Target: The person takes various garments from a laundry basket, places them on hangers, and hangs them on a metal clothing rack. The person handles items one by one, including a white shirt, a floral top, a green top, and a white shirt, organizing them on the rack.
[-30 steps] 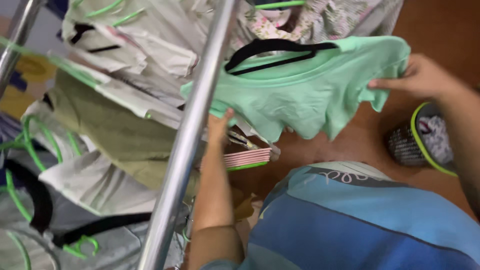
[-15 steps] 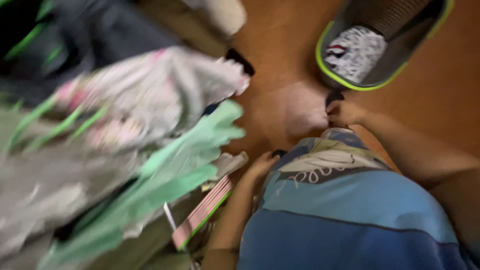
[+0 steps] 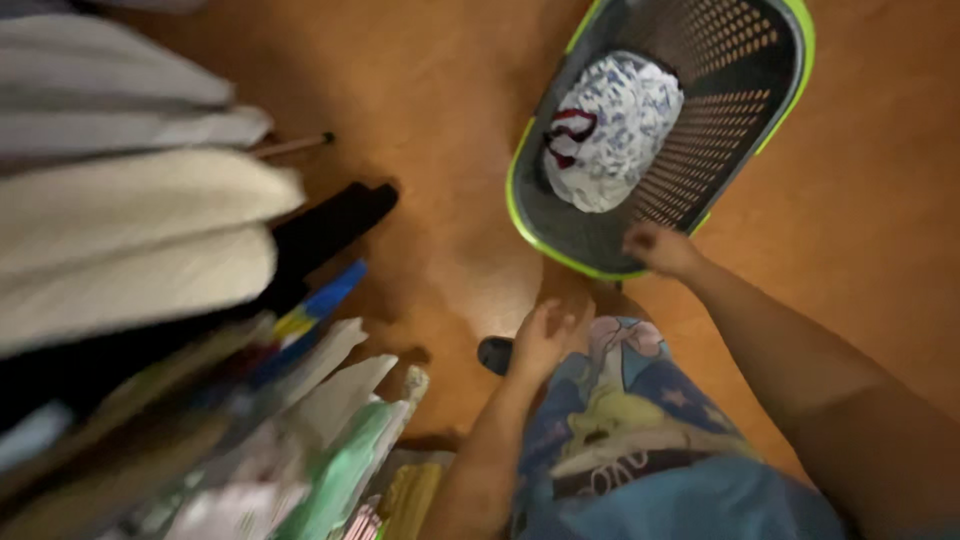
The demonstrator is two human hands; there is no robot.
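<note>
I look straight down at an orange-brown floor. A grey laundry basket (image 3: 735, 95) with a lime-green rim stands at the upper right, with a white and blue patterned garment (image 3: 610, 130) bunched inside. My right hand (image 3: 660, 248) reaches down to the basket's near rim, fingers curled; whether it grips the rim is unclear. My left hand (image 3: 545, 335) hangs lower, beside my knee, fingers apart and holding nothing. My blue patterned shirt (image 3: 650, 440) fills the bottom centre.
Hanging clothes (image 3: 130, 230) in white, cream and dark colours crowd the left side. A mint-green garment (image 3: 345, 465) hangs among them at the bottom. A dark sandal (image 3: 495, 353) shows by my left hand. A thin stick (image 3: 292, 146) lies on the floor.
My hands let go of the mint-green garment on its black hanger. My view swung down from the rack to the floor, and my right hand reached toward the basket.
</note>
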